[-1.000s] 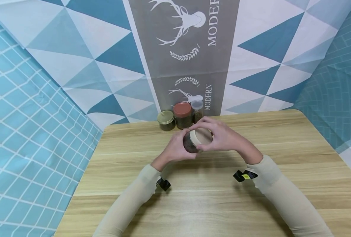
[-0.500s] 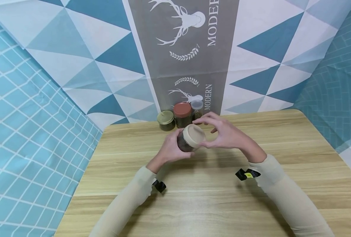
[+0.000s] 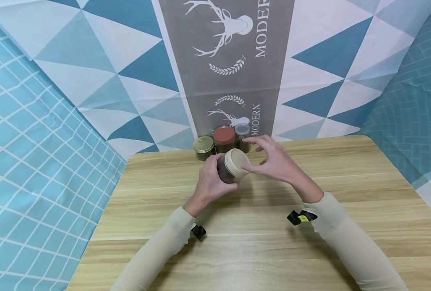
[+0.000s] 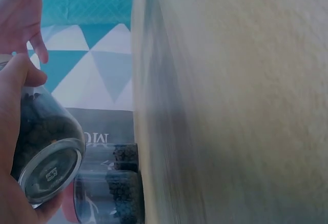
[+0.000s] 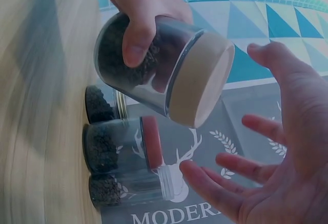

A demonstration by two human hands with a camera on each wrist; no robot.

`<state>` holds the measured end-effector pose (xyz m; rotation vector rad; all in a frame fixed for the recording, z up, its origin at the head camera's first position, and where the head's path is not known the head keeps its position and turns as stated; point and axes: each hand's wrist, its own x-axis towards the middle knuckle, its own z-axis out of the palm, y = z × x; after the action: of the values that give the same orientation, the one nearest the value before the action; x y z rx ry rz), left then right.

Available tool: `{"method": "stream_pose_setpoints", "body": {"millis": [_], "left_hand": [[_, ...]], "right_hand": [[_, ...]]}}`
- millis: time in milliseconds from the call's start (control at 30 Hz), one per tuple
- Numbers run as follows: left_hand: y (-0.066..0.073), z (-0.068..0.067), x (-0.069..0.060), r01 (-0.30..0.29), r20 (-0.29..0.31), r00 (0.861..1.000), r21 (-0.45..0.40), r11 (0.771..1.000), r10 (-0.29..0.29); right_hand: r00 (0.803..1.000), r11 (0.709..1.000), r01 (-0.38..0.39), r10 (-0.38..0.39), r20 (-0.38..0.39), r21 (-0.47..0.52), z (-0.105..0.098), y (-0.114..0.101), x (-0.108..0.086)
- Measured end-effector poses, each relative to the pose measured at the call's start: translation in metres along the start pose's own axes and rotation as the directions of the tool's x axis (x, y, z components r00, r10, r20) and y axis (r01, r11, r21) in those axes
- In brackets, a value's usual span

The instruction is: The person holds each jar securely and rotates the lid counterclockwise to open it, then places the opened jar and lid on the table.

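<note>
From afar I watch a glossy, glass-like jar [image 5: 170,47], its matt plastic-looking lid [image 5: 199,83] and a smooth wood-grained worktop [image 3: 244,248].

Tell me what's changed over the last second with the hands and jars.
The right hand let go of the lid and opened. The left hand, gripping the jar, carried it slightly left. The lid stays on, and the three jars behind haven't moved.

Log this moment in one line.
Left hand: holds cream-lidded jar off table, tilted, lid on | Right hand: fingers spread, beside lid, not touching | Behind: gold-lidded jar, red-lidded jar, clear-lidded jar, upright
</note>
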<state>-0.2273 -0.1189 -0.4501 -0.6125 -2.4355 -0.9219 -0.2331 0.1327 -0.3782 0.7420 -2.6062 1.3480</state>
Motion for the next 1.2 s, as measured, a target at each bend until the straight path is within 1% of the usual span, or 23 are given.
{"method": "stream_pose_setpoints", "body": {"millis": [100,233,567,700,900,1200], "left_hand": [[0.002,0.000,0.001,-0.008,-0.010,1.000,0.018,1.000,0.008],[0.005,0.001,0.002,-0.030,-0.010,0.999,0.031,0.999,0.030],[0.012,0.009,0.005,-0.060,0.011,0.998,0.039,0.997,0.060],[0.013,0.011,0.005,-0.070,0.014,0.997,0.035,0.997,0.070],[0.014,0.012,0.005,-0.067,0.016,0.998,0.039,0.997,0.066],[0.014,0.011,0.005,-0.061,0.028,0.998,0.045,0.997,0.060]], "right_hand": [[1.000,1.000,-0.027,0.027,-0.005,-0.006,0.000,0.001,0.001],[0.999,0.999,-0.035,0.035,0.007,-0.020,0.002,0.000,0.001],[0.999,0.999,0.015,-0.013,0.038,-0.049,0.008,-0.003,0.001],[0.999,0.997,0.029,-0.025,0.048,-0.078,0.010,-0.005,0.001],[0.999,0.994,0.026,-0.021,0.041,-0.107,0.011,-0.007,0.001],[0.999,0.994,0.028,-0.024,0.038,-0.105,0.011,-0.008,0.002]]}}
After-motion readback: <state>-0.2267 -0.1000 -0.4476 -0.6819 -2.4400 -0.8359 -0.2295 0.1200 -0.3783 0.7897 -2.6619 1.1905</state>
